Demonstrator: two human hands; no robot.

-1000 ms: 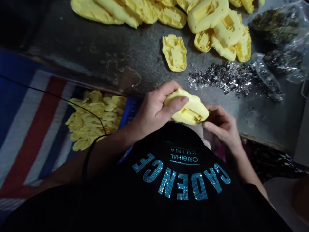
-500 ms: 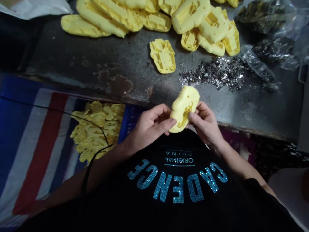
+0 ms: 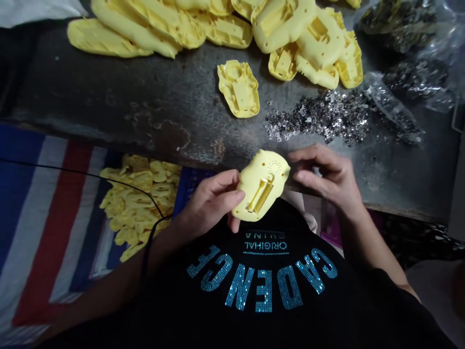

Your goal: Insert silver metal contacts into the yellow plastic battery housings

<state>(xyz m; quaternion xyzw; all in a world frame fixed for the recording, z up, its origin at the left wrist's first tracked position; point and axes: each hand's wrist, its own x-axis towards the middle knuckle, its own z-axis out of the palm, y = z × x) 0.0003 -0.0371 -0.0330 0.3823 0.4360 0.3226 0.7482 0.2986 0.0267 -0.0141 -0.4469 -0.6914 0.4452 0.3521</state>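
Note:
Between the thumb and fingers of my left hand point(image 3: 220, 196) is a yellow plastic shell point(image 3: 260, 186), tilted in front of my shirt. Its outer face shows a long battery slot, small screw holes and a cluster of tiny holes. My right hand point(image 3: 327, 177) is apart from the shell, just to its right, thumb and fingers spread with nothing visible in them. Beyond it on the bench lies a heap of small shiny metal pieces point(image 3: 327, 114). A single yellow shell point(image 3: 240, 89) rests inner side up left of that heap.
Several more yellow shells point(image 3: 283, 24) are piled along the back of the dark metal bench point(image 3: 138, 92). Clear plastic bags point(image 3: 399, 72) with metal pieces lie at the right. Below left, a blue crate point(image 3: 185, 186) stands by more yellow parts point(image 3: 145, 194); a black cable point(image 3: 109, 179) crosses there.
My right hand has let go of the shell and moved right, its fingers opening. My left hand has brought the shell lower and left, turning its slotted face into clearer view.

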